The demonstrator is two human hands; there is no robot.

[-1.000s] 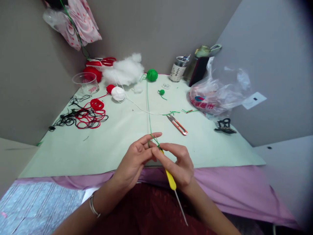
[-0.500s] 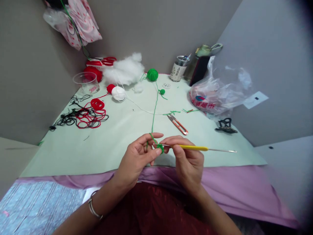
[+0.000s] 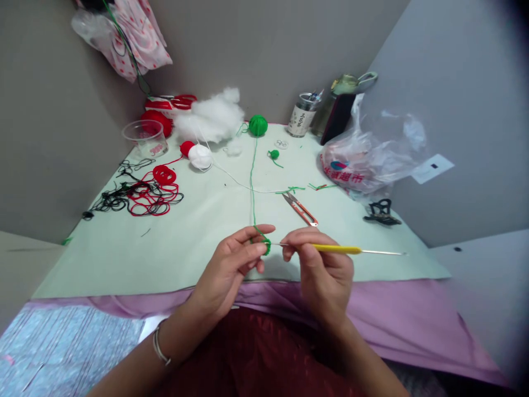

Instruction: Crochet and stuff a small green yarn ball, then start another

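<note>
Between the thumb and fingers of my left hand [image 3: 231, 264] is a small green crochet piece [image 3: 267, 247]. Green yarn [image 3: 253, 187] runs over my raised left index finger and back across the table to a green yarn ball [image 3: 258, 125]. My right hand [image 3: 324, 270] grips a crochet hook [image 3: 336, 249] by its yellow handle. The hook's thin metal tip points left and reaches the green piece; exactly how it meets the stitches is too small to tell. Its other metal end sticks out to the right.
Orange thread snips [image 3: 301, 209] lie beyond my right hand. Farther back are a white yarn ball [image 3: 200, 157], white stuffing [image 3: 212, 116] and a pen cup [image 3: 301, 116]. Tangled red and black yarn [image 3: 155, 196] spreads at left. A plastic bag [image 3: 363, 160] and black hair claw [image 3: 382, 213] are at right.
My right hand and the hook have shifted slightly right, away from my left hand. The green piece has turned in my left fingers, and the yarn strand has swung left.
</note>
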